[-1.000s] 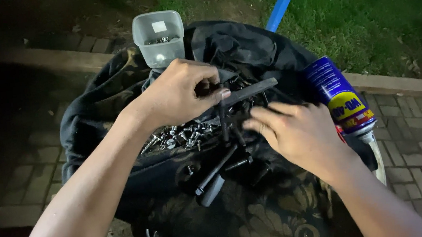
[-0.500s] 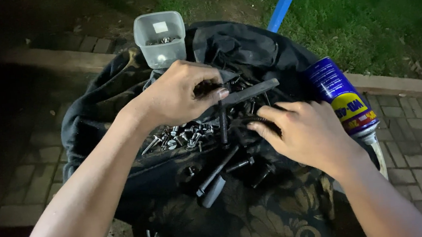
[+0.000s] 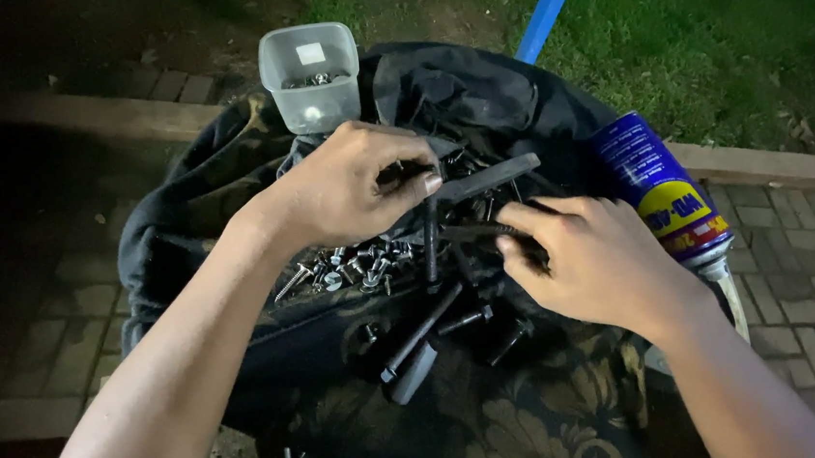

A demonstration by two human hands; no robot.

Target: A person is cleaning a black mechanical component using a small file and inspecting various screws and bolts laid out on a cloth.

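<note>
Hands sorting dark metal tools over a heap of screws on a black bag.

We judge that we are picking through hardware: our left hand [image 3: 351,185] pinches the end of a flat dark metal bar [image 3: 486,176] between thumb and fingers, holding it just above the screw pile [image 3: 352,267]. Our right hand [image 3: 599,258] closes on a thin dark rod [image 3: 471,234] beside it, fingertips clamped. Both pieces sit over the middle of the black bag [image 3: 475,98], with a clear tub [image 3: 310,77] behind and a blue spray can [image 3: 661,190] just beside our right wrist. Separating the two pieces would call for a steady pull without scattering screws.
</note>
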